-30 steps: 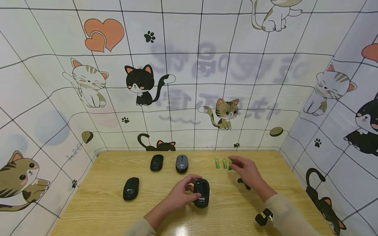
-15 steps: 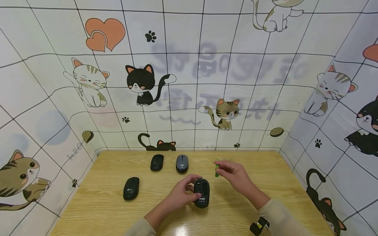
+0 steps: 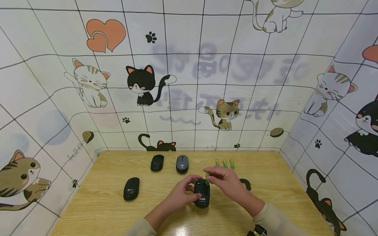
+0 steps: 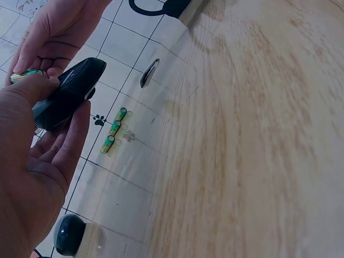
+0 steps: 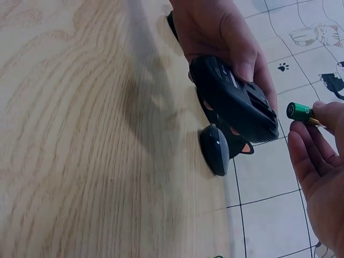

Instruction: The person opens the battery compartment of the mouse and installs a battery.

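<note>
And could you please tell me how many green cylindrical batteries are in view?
4: one green cylindrical battery pinched by the right hand, and three more green batteries in a row near the back of the light wooden table. Others may be hidden.

held battery (image 5: 299, 112) nearer upturned mouse (image 5: 232, 105)

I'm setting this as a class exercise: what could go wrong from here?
The small green-and-gold cylindrical battery, pinched by the right grip, might slip. It could go into the open-backed black plastic mouse the wrong way round. The left grip holds that mouse underside up; it might tip as the battery is pressed in.
</note>
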A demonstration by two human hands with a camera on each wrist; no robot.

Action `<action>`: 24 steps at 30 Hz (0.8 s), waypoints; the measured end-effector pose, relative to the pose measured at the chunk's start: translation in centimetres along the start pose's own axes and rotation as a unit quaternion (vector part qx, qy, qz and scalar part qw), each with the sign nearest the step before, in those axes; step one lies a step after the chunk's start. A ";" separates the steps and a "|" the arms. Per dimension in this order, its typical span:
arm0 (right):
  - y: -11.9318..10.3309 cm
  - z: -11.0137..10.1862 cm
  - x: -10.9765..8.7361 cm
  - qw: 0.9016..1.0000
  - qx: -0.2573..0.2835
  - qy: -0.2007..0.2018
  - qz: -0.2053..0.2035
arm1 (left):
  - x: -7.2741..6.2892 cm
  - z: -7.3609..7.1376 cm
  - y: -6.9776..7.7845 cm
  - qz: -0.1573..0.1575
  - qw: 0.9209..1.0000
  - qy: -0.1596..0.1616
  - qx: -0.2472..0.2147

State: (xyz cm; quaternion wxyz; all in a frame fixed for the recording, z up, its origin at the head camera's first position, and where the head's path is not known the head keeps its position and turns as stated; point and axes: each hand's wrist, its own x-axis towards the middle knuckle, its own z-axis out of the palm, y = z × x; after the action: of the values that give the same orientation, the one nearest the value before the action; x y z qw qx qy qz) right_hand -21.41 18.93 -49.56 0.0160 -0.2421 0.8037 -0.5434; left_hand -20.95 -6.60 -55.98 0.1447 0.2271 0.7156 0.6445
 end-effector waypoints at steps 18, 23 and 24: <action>-0.3 1.2 -0.2 0.996 -0.090 -0.018 -0.012 | -0.4 0.1 0.5 0.001 1.000 0.006 0.002; -0.3 1.2 -0.2 0.996 -0.083 -0.014 -0.008 | -0.3 0.2 0.7 0.004 1.000 0.009 0.002; -0.2 1.2 -0.2 0.996 -0.084 -0.012 -0.010 | -0.3 0.2 0.7 0.004 1.000 0.010 0.002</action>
State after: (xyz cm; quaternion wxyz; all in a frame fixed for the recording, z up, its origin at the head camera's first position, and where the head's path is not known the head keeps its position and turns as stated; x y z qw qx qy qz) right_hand -20.76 17.92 -49.92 -0.0004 -0.2573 0.8435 -0.4714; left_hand -20.49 -6.54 -55.38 0.1346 0.2243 0.7171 0.6460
